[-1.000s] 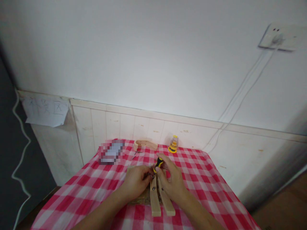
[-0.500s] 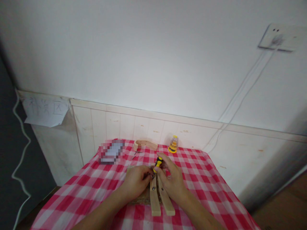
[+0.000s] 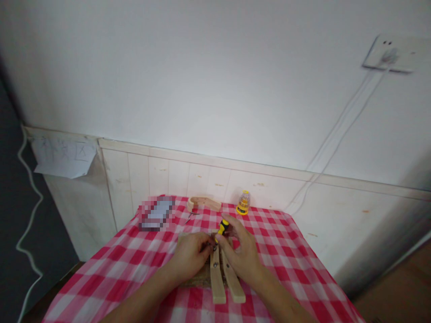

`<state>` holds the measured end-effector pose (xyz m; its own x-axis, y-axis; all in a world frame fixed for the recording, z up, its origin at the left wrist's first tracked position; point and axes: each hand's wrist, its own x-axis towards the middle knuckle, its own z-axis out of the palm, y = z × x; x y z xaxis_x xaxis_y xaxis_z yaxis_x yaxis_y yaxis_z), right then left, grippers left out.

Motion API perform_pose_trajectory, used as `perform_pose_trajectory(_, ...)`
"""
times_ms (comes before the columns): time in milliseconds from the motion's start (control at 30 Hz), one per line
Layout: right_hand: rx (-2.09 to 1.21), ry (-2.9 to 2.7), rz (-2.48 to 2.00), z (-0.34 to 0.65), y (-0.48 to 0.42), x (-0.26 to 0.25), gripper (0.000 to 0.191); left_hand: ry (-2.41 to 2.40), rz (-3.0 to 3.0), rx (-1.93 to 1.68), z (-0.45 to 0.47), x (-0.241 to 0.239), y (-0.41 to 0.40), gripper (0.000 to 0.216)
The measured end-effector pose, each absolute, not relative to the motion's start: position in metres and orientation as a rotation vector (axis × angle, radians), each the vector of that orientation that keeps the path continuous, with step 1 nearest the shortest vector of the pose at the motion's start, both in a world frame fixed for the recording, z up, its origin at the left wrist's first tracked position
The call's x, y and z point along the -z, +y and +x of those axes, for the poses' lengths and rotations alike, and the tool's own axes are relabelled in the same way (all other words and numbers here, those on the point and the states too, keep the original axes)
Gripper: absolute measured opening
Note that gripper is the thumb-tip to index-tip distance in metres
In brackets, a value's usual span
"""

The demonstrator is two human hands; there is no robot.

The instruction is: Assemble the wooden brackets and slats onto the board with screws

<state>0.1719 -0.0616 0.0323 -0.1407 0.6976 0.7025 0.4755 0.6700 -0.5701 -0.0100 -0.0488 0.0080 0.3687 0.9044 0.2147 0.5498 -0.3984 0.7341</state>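
Note:
A small yellow-and-black screwdriver (image 3: 222, 227) is tilted in my right hand (image 3: 243, 251), its handle held between thumb and fingers. Its lower end meets a pale wooden piece with two handle-like legs (image 3: 218, 285), near the top of the left leg. A dark screw head shows on each leg. My left hand (image 3: 192, 255) is closed beside the screwdriver's lower end, fingertips pinched together; what lies between them is hidden. Under the wooden legs is a brown wooden board (image 3: 197, 279), partly covered by my left hand.
A red-and-white checked cloth (image 3: 286, 269) covers the table. Toward the back are a blurred-out phone-like object (image 3: 158, 214), a curved wooden piece (image 3: 205, 202), thin dark metal bits (image 3: 191, 216) and a yellow clear-topped bit holder (image 3: 243, 204). Behind stands the wall (image 3: 215, 89).
My right fingers and the screwdriver handle have shifted very slightly. My left hand and the wooden legs stay in the same place.

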Motion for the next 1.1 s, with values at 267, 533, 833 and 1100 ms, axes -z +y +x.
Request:
perform_pose_trajectory(267,-0.297,-1.768,-0.915,0.173,-0.062,-0.036,0.041,1.166,2.079,-0.854,-0.012,-0.009,-0.047,0.030)
perform_pose_trajectory(533,-0.225,-1.831,-0.834,0.169,-0.063,-0.041,0.043,1.361,2.292,-0.636,-0.012,-0.015,-0.052,0.033)
perform_pose_trajectory(833,-0.192,-1.806,-0.846,0.169,-0.063,-0.040,0.039,1.372,2.333,-0.607,-0.009,-0.021,-0.056,0.031)
perform_pose_trajectory(1100,-0.221,-1.788,-0.867,0.168,-0.062,-0.038,0.041,1.373,2.320,-0.616,-0.009,-0.018,-0.055,0.032)
